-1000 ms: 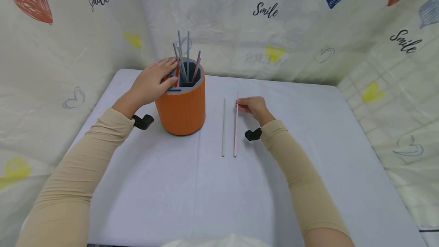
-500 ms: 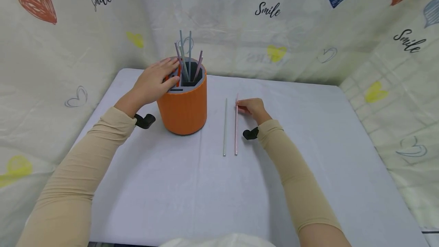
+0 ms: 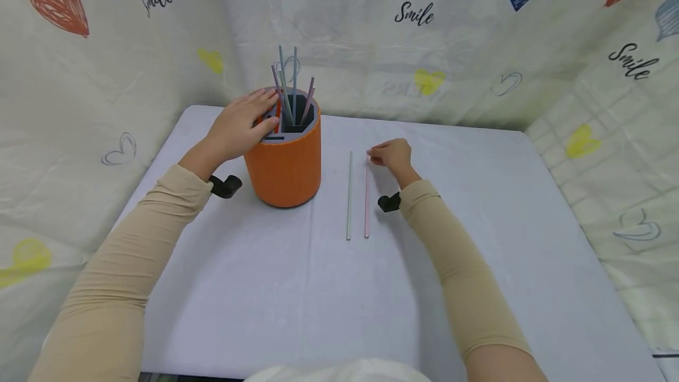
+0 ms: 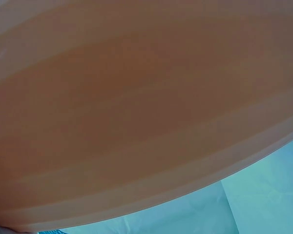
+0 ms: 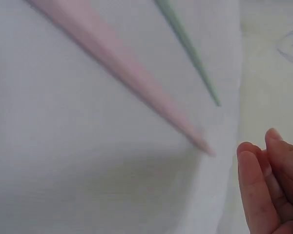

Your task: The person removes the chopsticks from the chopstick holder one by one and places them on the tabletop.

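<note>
My left hand [image 3: 239, 122] rests on the grey top of an orange cylindrical holder [image 3: 286, 175], fingers spread over its left side. The holder's orange wall [image 4: 136, 107] fills most of the left wrist view. To its right, a thin green stick [image 3: 349, 196] and a thin pink stick [image 3: 367, 199] lie side by side on the table, roughly parallel. My right hand [image 3: 394, 155] is just past the pink stick's far end, thumb and fingers close together. In the right wrist view a gap separates the fingertips from that end, and the hand holds nothing.
Several thin sticks [image 3: 294, 81] in blue, green and purple stand in the holder's dark compartment. Red pieces [image 3: 277, 117] show in slots beside my left hand. A white cloth covers the table [image 3: 254, 287]; a heart-printed curtain [image 3: 361, 46] hangs behind it.
My right hand has let go of the pink stick's far end and lifted slightly up and away. The pink stick now lies on the table beside the green one. My left hand stays on the holder.
</note>
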A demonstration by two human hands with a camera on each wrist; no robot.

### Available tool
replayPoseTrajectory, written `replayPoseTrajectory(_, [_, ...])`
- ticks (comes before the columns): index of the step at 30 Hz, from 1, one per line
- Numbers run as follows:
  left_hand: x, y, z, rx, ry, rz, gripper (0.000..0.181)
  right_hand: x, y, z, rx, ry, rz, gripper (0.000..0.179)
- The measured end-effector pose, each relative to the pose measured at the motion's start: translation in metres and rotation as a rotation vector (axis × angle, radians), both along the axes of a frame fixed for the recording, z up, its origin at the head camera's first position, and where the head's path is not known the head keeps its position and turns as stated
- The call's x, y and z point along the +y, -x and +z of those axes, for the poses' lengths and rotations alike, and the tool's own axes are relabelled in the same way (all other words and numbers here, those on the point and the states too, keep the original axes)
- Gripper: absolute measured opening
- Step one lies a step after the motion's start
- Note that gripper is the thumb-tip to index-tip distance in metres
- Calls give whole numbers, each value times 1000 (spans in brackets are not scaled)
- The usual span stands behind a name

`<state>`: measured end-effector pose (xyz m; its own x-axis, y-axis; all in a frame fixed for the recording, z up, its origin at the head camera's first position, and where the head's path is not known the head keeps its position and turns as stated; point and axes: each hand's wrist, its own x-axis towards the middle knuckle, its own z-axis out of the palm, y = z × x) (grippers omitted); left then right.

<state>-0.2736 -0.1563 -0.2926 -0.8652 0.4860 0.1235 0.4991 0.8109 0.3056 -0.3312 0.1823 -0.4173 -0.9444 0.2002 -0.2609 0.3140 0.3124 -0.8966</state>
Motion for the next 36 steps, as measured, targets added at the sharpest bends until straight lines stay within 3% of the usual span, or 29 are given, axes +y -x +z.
replayPoseTrajectory(2, [-1, 0, 1, 0, 2, -2, 59, -4, -1, 15, 31, 112, 10, 29])
replayPoseTrajectory(5, [-2, 0, 2, 1, 7, 2, 59, -13, -6, 42, 79, 198, 58, 30])
replayPoseTrajectory(11, [-2, -1, 4, 2, 15, 11, 58, -36, -21, 86, 140, 176, 150, 28])
replayPoseTrajectory(21, [-4, -3, -2, 19, -10, -8, 59, -67, -48, 135, 291, 217, 230, 28])
replayPoseTrajectory(27, [-3, -4, -7, 17, -15, -11, 59, -80, -56, 148, 334, 257, 300, 31])
replayPoseTrajectory(36, [1, -3, -2, 21, -6, -13, 59, -85, -39, 144, 359, 256, 417, 35])
